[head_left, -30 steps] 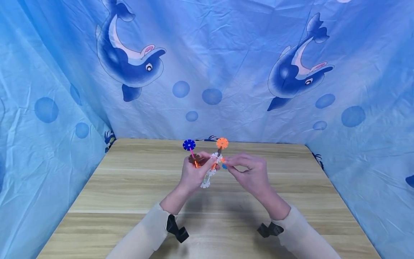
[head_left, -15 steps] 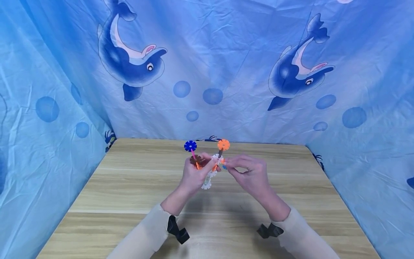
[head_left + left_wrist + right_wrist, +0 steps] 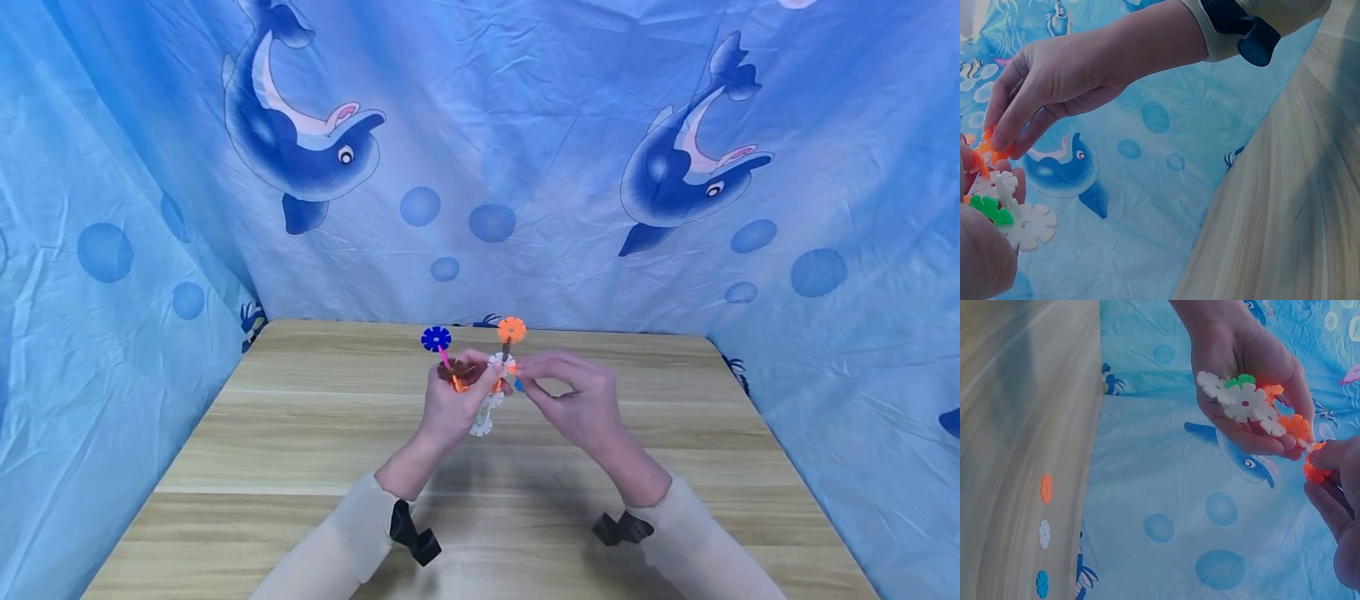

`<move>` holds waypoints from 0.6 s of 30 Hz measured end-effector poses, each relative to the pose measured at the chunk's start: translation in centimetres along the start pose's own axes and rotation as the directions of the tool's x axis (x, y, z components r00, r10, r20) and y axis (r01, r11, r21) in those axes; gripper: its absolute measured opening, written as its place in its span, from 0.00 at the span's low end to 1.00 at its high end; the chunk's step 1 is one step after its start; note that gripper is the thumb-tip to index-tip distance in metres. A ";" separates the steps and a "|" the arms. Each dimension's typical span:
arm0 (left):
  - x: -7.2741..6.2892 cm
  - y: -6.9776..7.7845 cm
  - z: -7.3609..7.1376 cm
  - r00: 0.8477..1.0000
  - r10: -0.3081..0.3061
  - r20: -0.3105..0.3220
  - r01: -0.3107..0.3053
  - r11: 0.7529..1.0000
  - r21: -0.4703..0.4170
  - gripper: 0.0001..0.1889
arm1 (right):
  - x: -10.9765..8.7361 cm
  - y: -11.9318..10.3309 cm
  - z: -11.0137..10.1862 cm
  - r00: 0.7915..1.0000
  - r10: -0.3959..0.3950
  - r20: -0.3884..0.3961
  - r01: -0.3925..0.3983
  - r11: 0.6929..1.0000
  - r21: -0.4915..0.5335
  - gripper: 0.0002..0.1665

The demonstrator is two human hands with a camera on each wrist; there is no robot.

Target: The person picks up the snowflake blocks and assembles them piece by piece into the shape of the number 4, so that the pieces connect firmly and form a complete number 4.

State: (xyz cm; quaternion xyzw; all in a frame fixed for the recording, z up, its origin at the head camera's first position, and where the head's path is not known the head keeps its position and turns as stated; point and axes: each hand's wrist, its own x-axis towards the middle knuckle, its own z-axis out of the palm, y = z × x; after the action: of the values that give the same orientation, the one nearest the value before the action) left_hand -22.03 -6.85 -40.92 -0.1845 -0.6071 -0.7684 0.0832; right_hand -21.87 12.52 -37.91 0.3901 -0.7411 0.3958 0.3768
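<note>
My left hand [image 3: 450, 408] grips a build of joined notched plastic discs above the table. From its top stick out a dark blue disc [image 3: 436, 338] and an orange disc [image 3: 512, 330]. A brown disc shows by the left fingers, and white discs [image 3: 481, 427] hang below. The right wrist view shows white, green [image 3: 1241, 380] and orange pieces lying across the left palm. Between thumb and fingertips, my right hand [image 3: 581, 396] pinches another orange disc [image 3: 1316, 472] right at the build's edge. Those fingertips partly cover it.
Three loose discs lie in a row on the wooden table [image 3: 337, 467]: an orange disc [image 3: 1046, 489], a white disc [image 3: 1044, 534] and a blue disc [image 3: 1042, 584]. A blue curtain [image 3: 525, 108] with dolphins hangs behind the table and along both sides.
The hands keep nearly the same place. Right fingertips have edged slightly left with the pinched orange disc, and the build's upper discs have shifted a little left.
</note>
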 end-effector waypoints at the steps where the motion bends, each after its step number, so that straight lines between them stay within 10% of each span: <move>1: 0.0 0.0 0.0 1.000 0.001 -0.003 -0.001 1.000 -0.007 0.09 | 0.0 0.1 0.0 1.000 -0.004 0.002 0.004 1.000 -0.003 0.16; 18: 0.0 0.4 -0.2 0.999 0.007 -0.031 -0.009 0.999 -0.052 0.10 | -0.2 2.7 -1.3 0.993 0.068 0.095 -0.053 0.988 -0.147 0.18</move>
State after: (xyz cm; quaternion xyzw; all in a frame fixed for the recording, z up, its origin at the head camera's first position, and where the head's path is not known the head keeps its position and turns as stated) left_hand -21.97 -7.15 -40.64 -0.1771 -0.5848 -0.7864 0.0909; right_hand -23.88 14.74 -38.36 0.3585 -0.7972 0.3324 0.3542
